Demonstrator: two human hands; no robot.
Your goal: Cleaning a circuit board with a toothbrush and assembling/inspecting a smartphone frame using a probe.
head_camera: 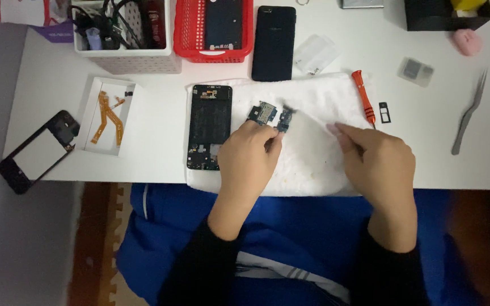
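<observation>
Left hand [249, 156] over white towel [307, 141] on counter [160, 119], fingers [272, 141] pinching edge of small blue circuit board [284, 119]. Second board [262, 112] just beside. Right hand [378, 161] near orange screwdriver [364, 96], fingers curled; grip unclear. Opened phone [210, 126] left of boards.

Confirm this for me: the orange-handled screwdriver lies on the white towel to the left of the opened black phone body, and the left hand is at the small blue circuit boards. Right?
Not quite. In the head view the orange-handled screwdriver lies to the right of the opened black phone body, at the right edge of the white towel. The rest holds: the left hand is at the small blue circuit boards.
</observation>
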